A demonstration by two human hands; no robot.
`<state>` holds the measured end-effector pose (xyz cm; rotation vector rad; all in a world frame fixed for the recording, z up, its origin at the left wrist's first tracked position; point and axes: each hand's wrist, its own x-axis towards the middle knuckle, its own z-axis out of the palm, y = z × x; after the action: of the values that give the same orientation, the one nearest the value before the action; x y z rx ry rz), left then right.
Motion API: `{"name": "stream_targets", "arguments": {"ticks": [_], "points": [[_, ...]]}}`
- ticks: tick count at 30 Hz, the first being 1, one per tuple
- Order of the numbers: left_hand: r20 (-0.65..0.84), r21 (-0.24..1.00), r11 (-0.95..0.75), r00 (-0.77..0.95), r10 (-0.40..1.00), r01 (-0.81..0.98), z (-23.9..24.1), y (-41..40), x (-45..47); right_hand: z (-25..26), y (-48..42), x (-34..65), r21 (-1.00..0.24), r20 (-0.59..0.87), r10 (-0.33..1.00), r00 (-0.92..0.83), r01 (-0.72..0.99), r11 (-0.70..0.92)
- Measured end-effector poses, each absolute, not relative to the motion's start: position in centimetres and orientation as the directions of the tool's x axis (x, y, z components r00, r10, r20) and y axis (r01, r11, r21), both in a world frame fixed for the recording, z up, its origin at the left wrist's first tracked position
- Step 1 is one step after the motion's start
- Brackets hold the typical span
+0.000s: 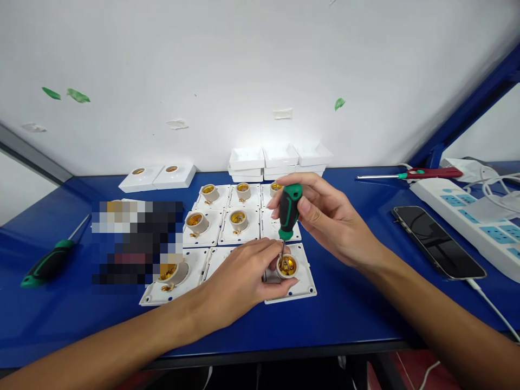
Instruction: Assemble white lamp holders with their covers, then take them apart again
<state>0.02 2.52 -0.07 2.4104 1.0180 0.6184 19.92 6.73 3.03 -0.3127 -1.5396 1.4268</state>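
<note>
My right hand (325,214) is closed around the green and black handle of a screwdriver (289,212), held upright. Its shaft goes down into the brass-lined lamp socket (287,265) on a square white plate (300,287). With thumb and fingers around that socket, my left hand (247,273) holds it from the left. More white plates with lamp sockets lie in rows about my hands, such as a socket (238,219) behind my left hand and another socket (176,271) left of it. My left hand hides part of the front row.
A second green and black screwdriver (52,262) lies at left, beside a blurred-out patch. White square boxes (280,157) are stacked by the wall, with two socketed covers (174,176) to their left. At right are a phone (439,241), a power strip (467,216) and a red-handled screwdriver (433,173).
</note>
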Motion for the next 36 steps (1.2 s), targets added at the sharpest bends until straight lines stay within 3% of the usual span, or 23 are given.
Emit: {"name": "stream_targets", "arguments": {"ticks": [14, 19, 24, 28, 33, 36], "points": [[0.233, 0.506, -0.649, 0.634, 0.737, 0.568, -1.1, 2.5, -0.4, 3.7, 6.3, 19.7, -0.857, 0.51, 0.735, -0.448, -0.336, 0.39], [0.246, 0.503, -0.656, 0.635, 0.733, 0.563, -1.1, 2.5, -0.4, 4.2, 6.0, 19.8, -0.822, 0.57, 0.659, -0.491, -0.326, 0.468], [0.199, 0.536, -0.631, 0.643, 0.74, 0.561, -0.6, 2.5, -0.3, 4.9, 5.7, 19.9, -0.824, 0.564, 0.567, -0.6, -0.365, 0.433], [0.211, 0.514, -0.646, 0.646, 0.733, 0.565, -0.3, 2.5, -0.2, 4.9, 5.7, 20.1, -0.791, 0.611, 0.623, -0.489, -0.329, 0.517], [0.168, 0.549, -0.616, 0.647, 0.744, 0.566, 0.0, 2.5, -0.1, 5.3, 5.8, 20.4, -0.835, 0.548, 0.562, -0.62, -0.363, 0.414], [0.163, 0.557, -0.608, 0.644, 0.747, 0.565, 0.1, 2.5, 0.0, 5.2, 5.8, 20.4, -0.831, 0.556, 0.562, -0.612, -0.398, 0.389]]}}
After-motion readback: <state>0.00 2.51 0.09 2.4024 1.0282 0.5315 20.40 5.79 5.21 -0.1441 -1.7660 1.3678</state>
